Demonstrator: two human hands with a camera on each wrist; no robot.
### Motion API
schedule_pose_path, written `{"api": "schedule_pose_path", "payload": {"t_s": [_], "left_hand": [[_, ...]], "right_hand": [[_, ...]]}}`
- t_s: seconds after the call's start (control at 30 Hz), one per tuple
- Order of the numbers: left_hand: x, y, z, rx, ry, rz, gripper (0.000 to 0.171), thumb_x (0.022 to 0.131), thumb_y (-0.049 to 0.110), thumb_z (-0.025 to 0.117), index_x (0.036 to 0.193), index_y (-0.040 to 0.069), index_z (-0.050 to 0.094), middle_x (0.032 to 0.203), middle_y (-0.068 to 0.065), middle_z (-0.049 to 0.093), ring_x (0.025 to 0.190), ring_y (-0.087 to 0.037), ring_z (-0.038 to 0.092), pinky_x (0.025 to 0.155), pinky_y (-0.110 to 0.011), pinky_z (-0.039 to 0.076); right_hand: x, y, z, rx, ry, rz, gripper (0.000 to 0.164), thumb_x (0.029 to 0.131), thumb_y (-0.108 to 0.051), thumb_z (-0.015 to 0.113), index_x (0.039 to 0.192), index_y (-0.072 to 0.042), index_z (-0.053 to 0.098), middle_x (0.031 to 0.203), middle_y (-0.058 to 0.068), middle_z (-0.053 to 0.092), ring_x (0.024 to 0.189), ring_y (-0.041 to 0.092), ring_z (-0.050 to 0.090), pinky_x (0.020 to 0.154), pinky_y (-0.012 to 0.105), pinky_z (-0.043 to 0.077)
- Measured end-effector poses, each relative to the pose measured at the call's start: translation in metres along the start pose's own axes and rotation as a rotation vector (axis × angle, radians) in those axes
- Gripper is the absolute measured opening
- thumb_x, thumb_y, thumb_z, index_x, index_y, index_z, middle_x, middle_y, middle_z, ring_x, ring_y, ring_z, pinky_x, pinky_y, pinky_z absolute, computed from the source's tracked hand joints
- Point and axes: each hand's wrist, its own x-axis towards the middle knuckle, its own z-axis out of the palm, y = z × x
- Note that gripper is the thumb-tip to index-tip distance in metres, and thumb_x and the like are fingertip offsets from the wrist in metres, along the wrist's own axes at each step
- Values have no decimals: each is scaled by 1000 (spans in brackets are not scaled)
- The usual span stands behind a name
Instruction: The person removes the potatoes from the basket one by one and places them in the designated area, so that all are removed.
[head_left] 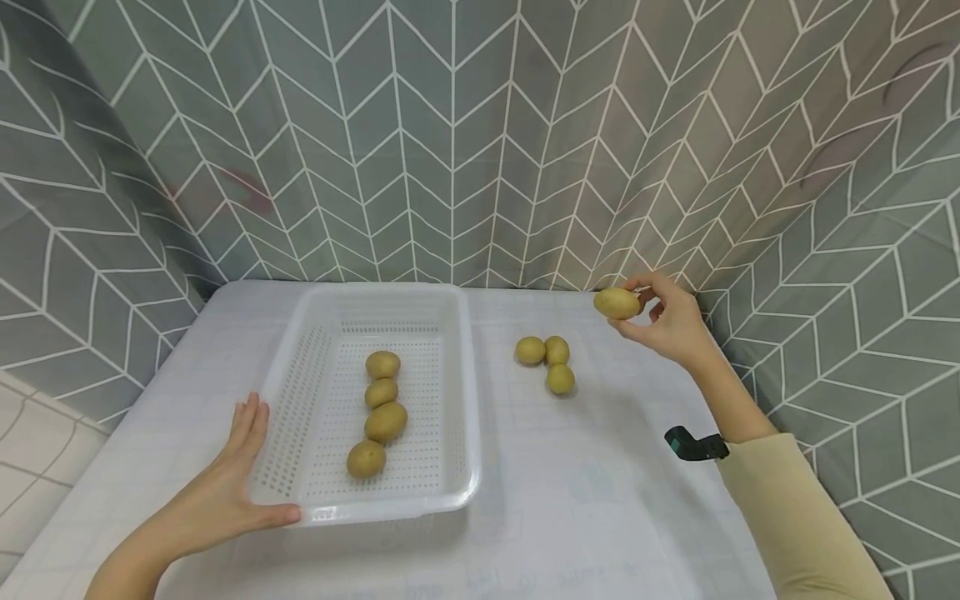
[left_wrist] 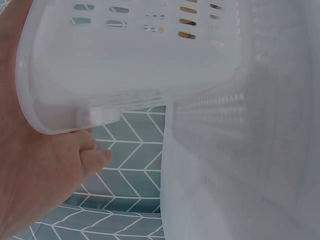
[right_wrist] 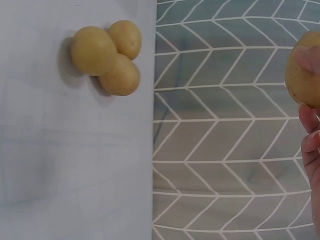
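My right hand [head_left: 667,321] pinches a yellow potato [head_left: 617,303] between thumb and fingers, raised over the far right part of the table. That same potato [right_wrist: 302,75] shows at the right edge of the right wrist view. Left of it on the tabletop, three potatoes [head_left: 557,350] lie clustered together. My left hand [head_left: 236,483] rests against the near left corner of a white perforated plastic basket [head_left: 471,400], thumb along the front rim and straight fingers along the left side. Inside the basket, several potatoes [head_left: 386,422] form a row.
A white cloth covers the table [head_left: 555,517]. Grey curtains [head_left: 450,150] with white chevron lines hang behind it and along both sides. A dark device [head_left: 693,444] is strapped to the right wrist, by a pale yellow sleeve [head_left: 795,508].
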Motion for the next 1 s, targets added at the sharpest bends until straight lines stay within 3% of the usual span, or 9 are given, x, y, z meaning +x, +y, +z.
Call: {"api": "schedule_pose_path", "payload": {"t_s": [0.23, 0.4, 0.57, 0.73, 0.87, 1.0], "left_hand": [[0, 0, 0, -1, 4, 2, 135, 64, 35, 87, 150, -4, -10, 156, -18, -23, 141, -33, -24, 107, -65, -3], [0, 0, 0, -5, -1, -5, 136, 64, 35, 87, 149, -4, -11, 155, -18, -24, 140, -32, -26, 106, -67, -1], [0, 1, -1, 2, -12, -19, 136, 64, 36, 87, 149, -4, -11, 155, -18, -24, 140, -32, -26, 104, -70, 1], [0, 1, -1, -4, -17, -23, 136, 64, 36, 87, 149, -4, -11, 155, -18, -24, 140, -33, -26, 103, -71, 2], [-1, 1, -1, -5, -16, -22, 136, 64, 36, 87, 149, -4, -11, 155, -18, -24, 140, -34, -25, 103, -71, 3], [-1, 1, -1, -3, -17, -26, 136, 64, 36, 87, 149, -4, -11, 155, -19, -24, 140, -33, -25, 103, -71, 3]], "right_hand": [[-11, 18, 16, -27, -26, -22, 47, 66, -6, 86, 106, -6, 61, 96, 6, 65, 78, 13, 53, 59, 21, 37], [-19, 28, 29, -17, -70, 7, 46, 67, -6, 86, 106, -7, 61, 99, 4, 65, 78, 16, 55, 60, 23, 39], [-26, 38, 42, -82, -165, 42, 46, 68, -9, 86, 107, -8, 62, 97, 5, 65, 76, 19, 56, 61, 30, 42], [-33, 44, 52, -170, -288, 142, 43, 70, -16, 84, 107, -9, 62, 91, 7, 64, 72, 19, 54, 58, 33, 41], [-36, 47, 59, -240, -388, 206, 41, 71, -20, 82, 106, -10, 63, 95, 7, 64, 69, 18, 53, 56, 32, 41], [-40, 48, 66, -288, -433, 237, 41, 72, -25, 82, 105, -9, 64, 100, 8, 65, 69, 19, 54, 59, 35, 44]]}}
